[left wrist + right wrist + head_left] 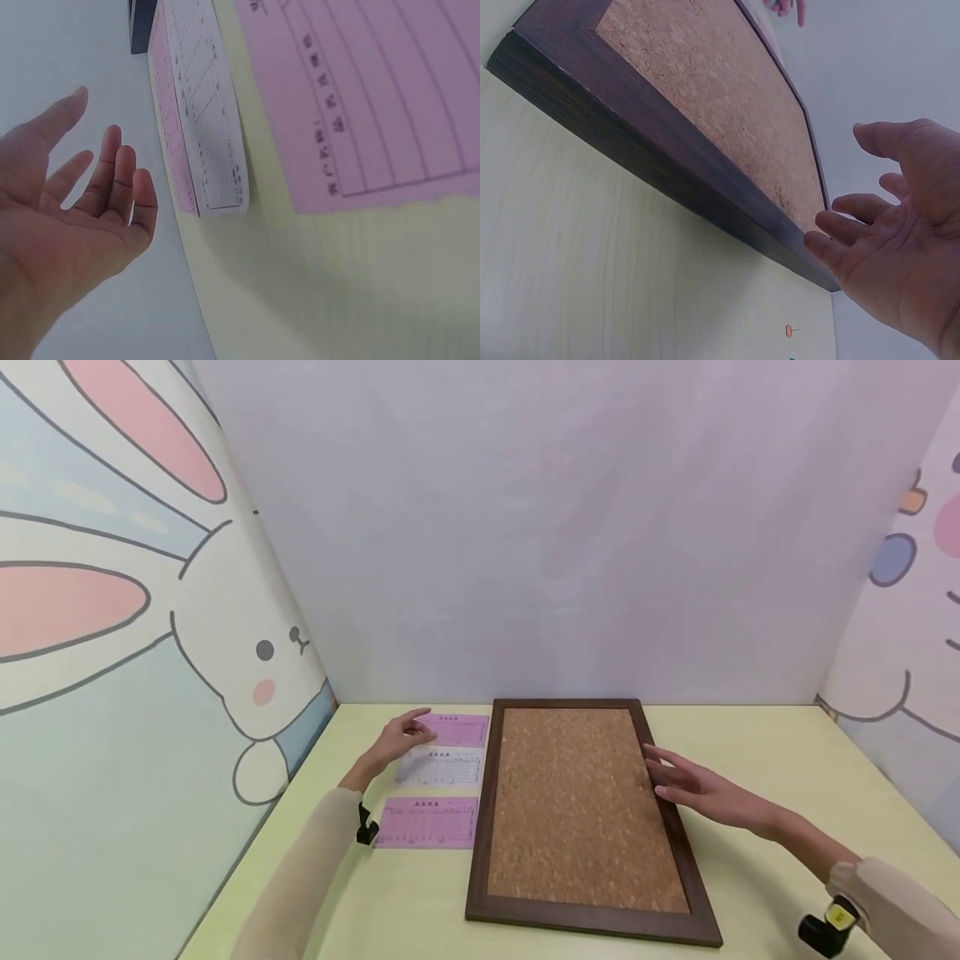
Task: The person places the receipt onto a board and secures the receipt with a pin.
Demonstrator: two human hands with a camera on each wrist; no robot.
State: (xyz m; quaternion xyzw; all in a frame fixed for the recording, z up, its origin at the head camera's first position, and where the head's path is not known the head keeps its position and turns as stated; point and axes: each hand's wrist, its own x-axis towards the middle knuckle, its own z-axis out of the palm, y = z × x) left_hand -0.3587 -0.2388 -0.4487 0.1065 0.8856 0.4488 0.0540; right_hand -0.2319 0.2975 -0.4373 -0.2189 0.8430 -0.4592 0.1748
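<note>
My left hand (401, 739) hovers at the left ends of the paper slips, fingers loosely bent and empty. Nearest to it are the far pink slip (459, 729) and the white slip (442, 768), both printed with text. A larger pink printed slip (427, 822) lies closer to me. In the left wrist view the white slip (206, 97) curls up at one end. My right hand (693, 789) is spread over the right side of a cork board (577, 802) in a dark wooden frame (592, 917). Nothing is between its relaxed fingers (841, 226).
An orange push pin (789, 330) lies on the pale table (630, 277) beside the board, with a bit of a green thing at the image's bottom edge. A plain back wall (555, 527) and cartoon-printed side walls (150, 735) enclose the table.
</note>
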